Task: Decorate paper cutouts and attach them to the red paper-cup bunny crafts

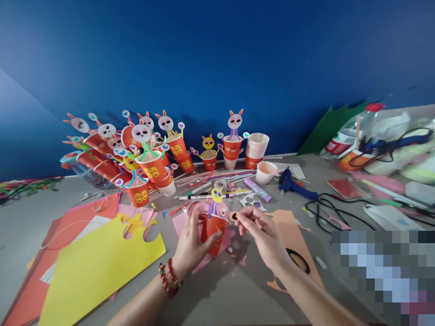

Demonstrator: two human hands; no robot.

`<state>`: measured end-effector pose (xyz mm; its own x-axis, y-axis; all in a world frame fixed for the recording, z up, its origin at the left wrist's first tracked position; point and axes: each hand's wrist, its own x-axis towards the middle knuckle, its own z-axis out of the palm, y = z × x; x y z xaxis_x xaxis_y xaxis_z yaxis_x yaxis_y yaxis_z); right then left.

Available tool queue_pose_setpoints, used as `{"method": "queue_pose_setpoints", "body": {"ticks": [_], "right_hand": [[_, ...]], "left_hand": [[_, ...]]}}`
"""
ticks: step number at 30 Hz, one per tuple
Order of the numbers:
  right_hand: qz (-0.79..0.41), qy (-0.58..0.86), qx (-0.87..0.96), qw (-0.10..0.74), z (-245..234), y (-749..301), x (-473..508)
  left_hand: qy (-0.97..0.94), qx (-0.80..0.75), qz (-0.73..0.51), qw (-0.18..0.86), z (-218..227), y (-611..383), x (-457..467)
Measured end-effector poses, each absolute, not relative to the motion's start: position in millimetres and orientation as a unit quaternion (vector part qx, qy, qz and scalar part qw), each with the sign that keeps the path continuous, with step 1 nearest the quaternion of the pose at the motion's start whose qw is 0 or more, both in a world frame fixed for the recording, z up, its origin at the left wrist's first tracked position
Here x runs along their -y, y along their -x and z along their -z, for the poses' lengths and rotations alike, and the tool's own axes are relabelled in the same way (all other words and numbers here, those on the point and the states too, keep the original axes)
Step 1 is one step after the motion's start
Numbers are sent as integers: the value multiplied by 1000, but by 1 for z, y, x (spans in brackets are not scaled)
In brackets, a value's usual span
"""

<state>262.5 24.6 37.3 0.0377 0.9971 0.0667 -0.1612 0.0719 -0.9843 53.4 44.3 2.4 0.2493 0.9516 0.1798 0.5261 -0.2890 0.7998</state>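
My left hand [192, 242] is wrapped round a red paper cup [214, 231] that stands on the grey table, with a purple stem and a small yellow animal head [216, 195] rising from it. My right hand [260, 231] is just right of the cup, its fingertips pinching a small round orange paper piece with a dark spot [233, 216] close to the cup's rim. A beaded bracelet sits on my left wrist. Pink paper lies under the cup.
Several finished red cups with bunny heads [142, 149] crowd the back left. A stack of cups [255, 151], a blue glue gun [292, 183] with black cord, markers [204, 194], a yellow sheet [98, 262], orange paper and scissors [299, 260] surround my hands. Clutter fills the right.
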Motion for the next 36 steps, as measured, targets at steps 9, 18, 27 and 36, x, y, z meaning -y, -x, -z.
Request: {"method": "queue_pose_setpoints", "body": {"ticks": [9, 18, 27, 36], "right_hand": [[-456, 454, 435, 630, -51, -286, -31], [-461, 455, 479, 592, -59, -304, -31], [-360, 443, 650, 502, -95, -290, -33], [-255, 415, 803, 343, -111, -262, -52]], "left_hand": [[-600, -305, -420, 609, -12, -52, -40], [-453, -207, -419, 759, -11, -60, -34], [-414, -233, -439, 763, -18, -65, -32], [-329, -228, -440, 804, -9, -73, -30]]}}
